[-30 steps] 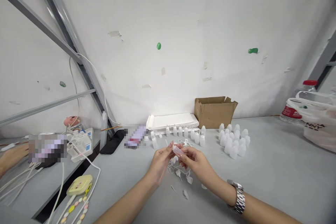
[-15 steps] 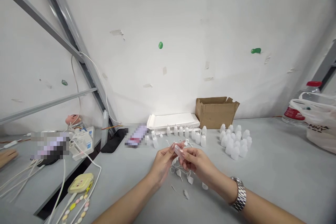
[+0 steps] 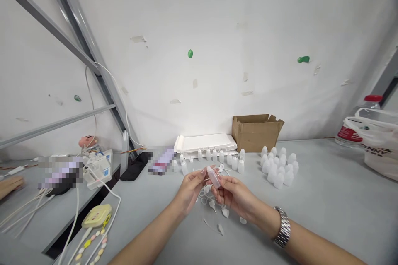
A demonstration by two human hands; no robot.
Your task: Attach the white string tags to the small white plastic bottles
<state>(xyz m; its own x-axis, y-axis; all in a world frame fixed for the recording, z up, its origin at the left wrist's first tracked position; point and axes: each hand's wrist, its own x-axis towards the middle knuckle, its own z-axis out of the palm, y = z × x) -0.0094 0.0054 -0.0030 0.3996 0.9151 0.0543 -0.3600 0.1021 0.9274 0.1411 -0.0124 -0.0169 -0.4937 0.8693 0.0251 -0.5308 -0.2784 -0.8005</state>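
Observation:
A small translucent plastic squeeze bottle (image 3: 214, 177) is held up tilted between my two hands, its neck pointing up and left. My right hand (image 3: 236, 194) grips its lower body between thumb and fingers. The fingertips of my left hand (image 3: 190, 188) are pinched at the neck end; their exact contact is partly hidden. Below my hands lie loose white nozzle caps (image 3: 225, 213) and thin-tipped pieces (image 3: 212, 204), with a thin tube piece (image 3: 220, 229) nearer me. Behind, several capped bottles (image 3: 214, 155) stand in a row.
A cluster of similar bottles (image 3: 278, 167) stands at right. White flat boxes (image 3: 207, 141) and an open cardboard box (image 3: 258, 136) sit against the wall. Left are a phone (image 3: 163, 160), cables and a yellow device (image 3: 97, 215); another person's hand (image 3: 10, 185) rests far left. A plastic bag (image 3: 381, 149) is far right.
The bottle has turned more upright, showing more of its body. My right fingers have shifted down along it, and my left fingertips have moved slightly left.

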